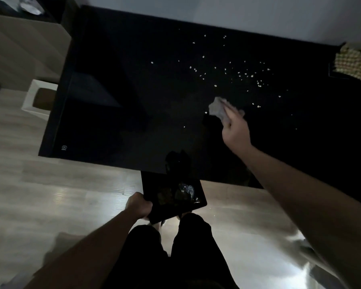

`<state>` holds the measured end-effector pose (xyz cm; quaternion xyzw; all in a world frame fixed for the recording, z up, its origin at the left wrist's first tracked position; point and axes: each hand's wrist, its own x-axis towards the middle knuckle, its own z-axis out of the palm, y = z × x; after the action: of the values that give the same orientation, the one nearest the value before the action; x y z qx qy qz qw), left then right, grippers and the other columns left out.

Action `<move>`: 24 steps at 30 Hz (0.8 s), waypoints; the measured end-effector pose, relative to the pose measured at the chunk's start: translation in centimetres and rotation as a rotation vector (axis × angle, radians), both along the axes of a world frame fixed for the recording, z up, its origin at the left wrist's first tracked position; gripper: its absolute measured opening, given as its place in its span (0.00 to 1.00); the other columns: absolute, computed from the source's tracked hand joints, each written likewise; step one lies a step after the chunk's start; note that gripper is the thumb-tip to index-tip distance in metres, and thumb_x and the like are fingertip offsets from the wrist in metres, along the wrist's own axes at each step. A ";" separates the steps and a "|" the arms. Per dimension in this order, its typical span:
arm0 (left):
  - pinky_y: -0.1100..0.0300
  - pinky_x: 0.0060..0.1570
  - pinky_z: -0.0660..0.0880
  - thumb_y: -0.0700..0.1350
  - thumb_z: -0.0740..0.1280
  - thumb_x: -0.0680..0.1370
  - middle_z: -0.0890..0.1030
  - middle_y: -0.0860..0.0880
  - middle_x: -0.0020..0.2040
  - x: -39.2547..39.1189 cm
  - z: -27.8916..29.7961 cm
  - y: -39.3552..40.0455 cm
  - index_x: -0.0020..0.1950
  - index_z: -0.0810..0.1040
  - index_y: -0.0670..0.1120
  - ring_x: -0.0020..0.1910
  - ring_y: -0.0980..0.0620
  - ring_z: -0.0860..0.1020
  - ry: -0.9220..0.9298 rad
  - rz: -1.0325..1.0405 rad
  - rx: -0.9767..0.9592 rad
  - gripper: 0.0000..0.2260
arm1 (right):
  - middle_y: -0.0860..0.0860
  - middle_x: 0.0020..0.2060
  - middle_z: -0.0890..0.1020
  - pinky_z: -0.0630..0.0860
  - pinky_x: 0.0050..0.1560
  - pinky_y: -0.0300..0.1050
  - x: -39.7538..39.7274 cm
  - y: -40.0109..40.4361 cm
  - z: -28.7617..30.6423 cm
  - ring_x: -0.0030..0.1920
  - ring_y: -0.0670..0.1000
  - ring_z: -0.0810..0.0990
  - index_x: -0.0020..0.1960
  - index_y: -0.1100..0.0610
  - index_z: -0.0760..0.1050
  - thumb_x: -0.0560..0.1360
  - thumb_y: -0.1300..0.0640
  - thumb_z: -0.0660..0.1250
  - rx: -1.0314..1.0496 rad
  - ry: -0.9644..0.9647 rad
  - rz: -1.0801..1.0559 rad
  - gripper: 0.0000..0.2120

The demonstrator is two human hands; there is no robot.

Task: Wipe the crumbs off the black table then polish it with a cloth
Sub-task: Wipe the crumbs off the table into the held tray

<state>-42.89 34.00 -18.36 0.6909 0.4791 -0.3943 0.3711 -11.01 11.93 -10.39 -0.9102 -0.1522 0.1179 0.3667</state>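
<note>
On the black table (117, 84), seen from the head camera, pale crumbs (227, 74) are being left scattered across the right half, thickest toward the far right and thinning near the front edge. A crumpled grey cloth (218, 109) is being pressed onto the glossy top by the right hand (237, 132), the fingers curled over the wad, though motion blur is hiding how tightly. The wad is sitting just at the near edge of the crumb field, with a few stray crumbs beside it. Below the front edge, a dark tray (171, 197) is being gripped at its left corner by the left hand (139, 206), fingers wrapped round the rim, the tray held level just under the table's lip as if to catch what is swept off. Something crinkled and shiny is lying in it. A checked cloth (352, 63) is resting at the far right corner, well apart from the action.

The wad is judged to be soft and light, bunching easily, so it is best taken from above with a flat palm. The crumbs are likely to skate on so slick a surface, and slow strokes toward the tray are being called for.
</note>
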 end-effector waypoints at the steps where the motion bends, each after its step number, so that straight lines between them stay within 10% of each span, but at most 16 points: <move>1: 0.48 0.41 0.85 0.45 0.61 0.60 0.86 0.40 0.39 0.3 0.6 -0.1 0.43 0.83 0.39 0.38 0.40 0.86 -0.001 -0.011 0.008 0.18 | 0.50 0.78 0.70 0.56 0.81 0.40 1.5 0.4 -0.7 0.79 0.48 0.66 0.80 0.54 0.67 0.82 0.67 0.57 -0.045 0.004 0.030 0.27; 6: 0.52 0.44 0.84 0.42 0.63 0.66 0.86 0.41 0.40 1.4 3.1 -0.8 0.44 0.84 0.39 0.43 0.41 0.85 0.005 -0.060 0.050 0.13 | 0.46 0.84 0.50 0.50 0.80 0.65 2.5 3.7 -2.6 0.84 0.60 0.42 0.84 0.46 0.52 0.85 0.55 0.56 -0.464 0.071 0.223 0.30; 9: 0.52 0.44 0.83 0.42 0.64 0.67 0.86 0.41 0.41 1.4 2.9 -0.7 0.45 0.84 0.39 0.43 0.41 0.85 0.003 -0.078 0.042 0.13 | 0.47 0.84 0.52 0.54 0.79 0.71 -1.7 4.6 -3.3 0.84 0.60 0.46 0.84 0.47 0.55 0.83 0.56 0.58 -0.475 -0.036 0.332 0.31; 16: 0.56 0.43 0.78 0.42 0.65 0.71 0.82 0.44 0.41 2.0 3.5 -1.1 0.44 0.80 0.41 0.45 0.42 0.83 0.007 -0.115 0.050 0.07 | 0.60 0.69 0.79 0.44 0.81 0.42 -15.3 2.4 -2.8 0.76 0.55 0.64 0.65 0.62 0.81 0.69 0.65 0.58 -0.025 -0.070 0.614 0.27; 24: 0.57 0.40 0.80 0.43 0.64 0.68 0.84 0.43 0.40 2.3 3.8 -0.7 0.45 0.83 0.40 0.42 0.43 0.84 0.018 -0.141 0.003 0.12 | 0.41 0.73 0.75 0.70 0.75 0.48 -14.5 -2.6 -1.0 0.75 0.40 0.70 0.70 0.53 0.78 0.75 0.76 0.62 0.123 0.053 0.156 0.29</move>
<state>-40.58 33.26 -14.55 0.7198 0.4332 -0.4249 0.3372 -25.53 9.28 -11.41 -0.8680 -0.2198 0.1607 0.4154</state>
